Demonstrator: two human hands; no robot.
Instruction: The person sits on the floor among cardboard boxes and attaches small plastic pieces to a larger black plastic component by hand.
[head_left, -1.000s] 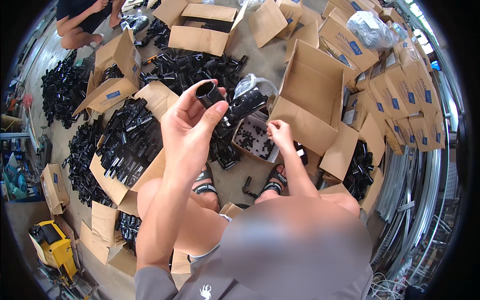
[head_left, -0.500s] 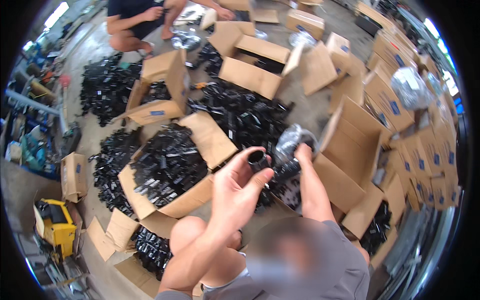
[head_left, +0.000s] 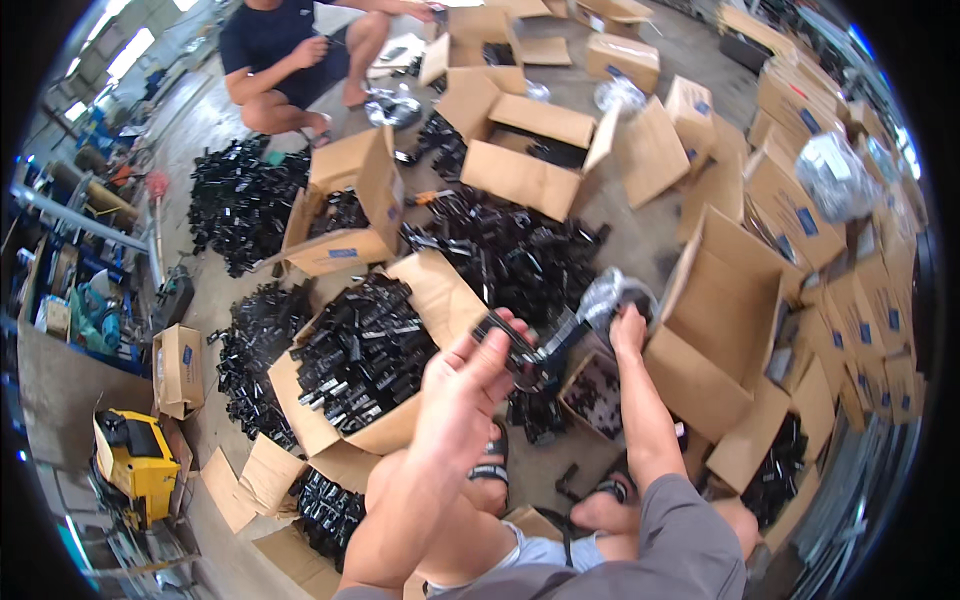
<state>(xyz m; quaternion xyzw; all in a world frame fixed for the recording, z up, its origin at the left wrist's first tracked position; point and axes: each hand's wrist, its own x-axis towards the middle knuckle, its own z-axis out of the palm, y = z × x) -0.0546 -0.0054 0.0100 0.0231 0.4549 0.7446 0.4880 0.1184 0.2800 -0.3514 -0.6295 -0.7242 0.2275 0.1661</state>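
Observation:
Raised in the middle, my left hand point(head_left: 468, 385) has its thumb and fingers closed on a short black tube-shaped part point(head_left: 492, 324), tilted and partly covered by the fingers. Blur smears dark pieces just beside it. Farther right, my right hand point(head_left: 628, 330) is closed at the edge of a crumpled clear plastic bag point(head_left: 603, 298); its fingertips are hidden. Below that bag stands a small open box point(head_left: 597, 398) with small dark parts in it. Left of my left hand, an open carton point(head_left: 330, 437) is heaped with black parts point(head_left: 365, 350).
Piles of black parts point(head_left: 500, 245) cover the floor ahead and left. Open cartons stand around, including a large one point(head_left: 715, 310) at right. Stacked boxes point(head_left: 860, 310) line the right side. Another person point(head_left: 300, 70) squats at far left. A yellow machine point(head_left: 140, 465) sits at left.
My left hand has turned, so the tube's round opening no longer faces me. My right hand stays at the plastic bag. The view has shifted, and my feet now show.

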